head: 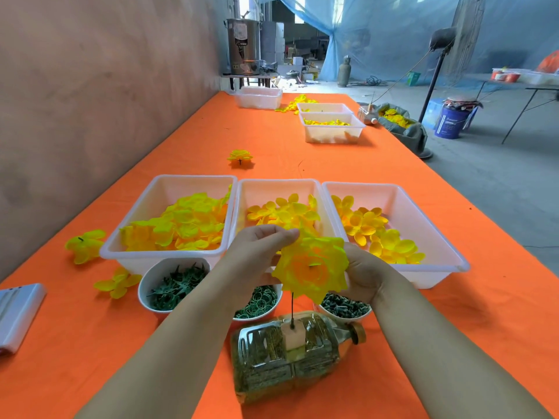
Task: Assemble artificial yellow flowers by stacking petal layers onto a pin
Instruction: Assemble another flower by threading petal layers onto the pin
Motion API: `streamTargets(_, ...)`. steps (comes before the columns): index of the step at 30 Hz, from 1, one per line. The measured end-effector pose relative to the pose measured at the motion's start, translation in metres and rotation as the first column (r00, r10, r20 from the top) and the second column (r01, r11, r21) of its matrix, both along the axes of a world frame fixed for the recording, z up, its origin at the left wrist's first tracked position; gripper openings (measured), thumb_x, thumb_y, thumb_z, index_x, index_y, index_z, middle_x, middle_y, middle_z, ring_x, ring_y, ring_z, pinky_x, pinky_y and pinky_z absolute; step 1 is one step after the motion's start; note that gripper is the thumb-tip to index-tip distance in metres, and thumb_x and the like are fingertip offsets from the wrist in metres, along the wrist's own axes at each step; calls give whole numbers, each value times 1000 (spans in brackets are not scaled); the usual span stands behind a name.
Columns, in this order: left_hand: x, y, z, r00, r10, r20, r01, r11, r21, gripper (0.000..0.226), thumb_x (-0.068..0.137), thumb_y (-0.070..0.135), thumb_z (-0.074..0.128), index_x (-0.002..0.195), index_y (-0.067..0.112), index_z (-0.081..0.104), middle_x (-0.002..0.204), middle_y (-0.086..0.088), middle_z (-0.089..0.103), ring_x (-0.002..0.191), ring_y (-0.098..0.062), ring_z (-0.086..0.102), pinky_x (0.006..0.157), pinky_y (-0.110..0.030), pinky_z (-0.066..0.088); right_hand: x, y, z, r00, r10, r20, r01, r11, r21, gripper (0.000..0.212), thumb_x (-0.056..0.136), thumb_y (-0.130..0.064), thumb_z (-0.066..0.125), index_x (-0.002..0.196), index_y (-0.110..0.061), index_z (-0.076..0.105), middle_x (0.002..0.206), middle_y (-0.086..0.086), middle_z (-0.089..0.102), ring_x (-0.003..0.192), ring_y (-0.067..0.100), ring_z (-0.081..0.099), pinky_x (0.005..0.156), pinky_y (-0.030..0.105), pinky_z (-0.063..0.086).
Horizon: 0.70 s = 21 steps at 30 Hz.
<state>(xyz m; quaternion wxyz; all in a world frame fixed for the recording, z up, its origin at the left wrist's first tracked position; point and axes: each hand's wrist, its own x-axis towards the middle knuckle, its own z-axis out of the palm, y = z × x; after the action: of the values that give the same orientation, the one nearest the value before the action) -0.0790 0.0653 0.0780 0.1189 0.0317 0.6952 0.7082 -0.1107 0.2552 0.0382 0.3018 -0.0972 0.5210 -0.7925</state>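
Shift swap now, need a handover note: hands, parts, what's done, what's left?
Left hand pinches the top edge of the petal stack; right hand is behind its right edge, grip hidden.
Stack sits on the pin, upright in a block on the bottle.
Loose petals in three trays; green parts in three bowls.
Done: layers threaded, pin tip shows at centre. Left: likely more layers, then green parts.

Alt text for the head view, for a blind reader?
The left hand and right hand hold a yellow petal stack on a pin rising from a bottle on an orange table; three white petal trays sit behind.
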Motion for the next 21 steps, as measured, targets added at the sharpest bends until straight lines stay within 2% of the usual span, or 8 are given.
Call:
streamTargets(3, -5, -1, 4, 1000, 7, -30, -7, 1000, 15, 26, 91, 13, 69, 68, 22, 62, 61, 9, 58, 59, -12, 56, 67, -39, 51, 0, 2, 1, 998, -40, 46, 37, 998, 59, 51, 84, -9, 63, 134, 0, 56, 103, 15, 66, 87, 26, 67, 75, 39, 59)
streamTargets(5, -6, -1, 5, 1000, 0, -23, 2, 996, 86, 29, 93, 9, 65, 68, 21, 62, 66, 5, 57, 58, -13, 57, 57, -35, 54, 1, 2, 1, 993, -56, 107, 59, 998, -20, 40, 81, -14, 66, 119, -5, 70, 106, 15, 69, 94, 29, 68, 83, 43, 57)
streamTargets(7, -5, 2, 4, 1000, -9, -11, 11, 985, 170, 22, 95, 7, 61, 76, 18, 61, 72, 0, 58, 59, -16, 60, 51, -32, 53, 5, 0, 0, 990, -21, 137, 33, 996, -82, 33, 69, -19, 84, 101, -12, 79, 104, 12, 72, 93, 26, 71, 82, 39, 58)
streamTargets(9, -4, 3, 0, 1000, 13, -14, -10, 975, 220, 10, 94, 8, 63, 86, 14, 61, 74, -1, 60, 60, -15, 61, 52, -32, 54, 9, -2, 1, 989, 57, 136, -40, 992, -122, 37, 67, -22, 88, 101, -12, 79, 102, 10, 74, 91, 24, 72, 78, 37, 61)
streamTargets(11, -3, 4, -3, 999, 36, -38, -27, 978, 207, 4, 91, 11, 66, 88, 14, 65, 72, 2, 58, 58, -13, 57, 57, -34, 51, 11, -3, 2, 991, 104, 89, -90, 985, -150, 26, 84, -16, 69, 109, -12, 77, 107, 11, 74, 97, 25, 72, 87, 40, 60)
streamTargets(14, -2, 5, -5, 996, 82, -46, -72, 980, 185, 9, 94, 15, 63, 85, 15, 64, 75, -1, 57, 71, -20, 52, 62, -38, 46, 14, -3, 3, 992, 24, 126, -9, 993, -116, 29, 84, -12, 67, 112, -11, 74, 113, 13, 73, 101, 27, 71, 96, 41, 55)
streamTargets(17, -3, 8, -5, 980, 197, -27, -188, 964, 190, 12, 99, 18, 58, 88, 15, 62, 95, -14, 60, 89, -32, 54, 71, -45, 46, 16, -3, 4, 986, -22, 167, 40, 994, -102, 32, 74, -16, 85, 104, -13, 75, 104, 10, 73, 84, 22, 70, 73, 32, 58)
streamTargets(21, -3, 13, -5, 967, 255, 25, -255, 947, 194, 10, 100, 20, 57, 94, 17, 63, 105, -15, 65, 92, -33, 61, 80, -53, 48, 17, -7, 7, 988, -30, 150, 39, 998, -55, 18, 86, -9, 66, 95, -17, 80, 97, 7, 71, 75, 17, 66, 61, 25, 53)
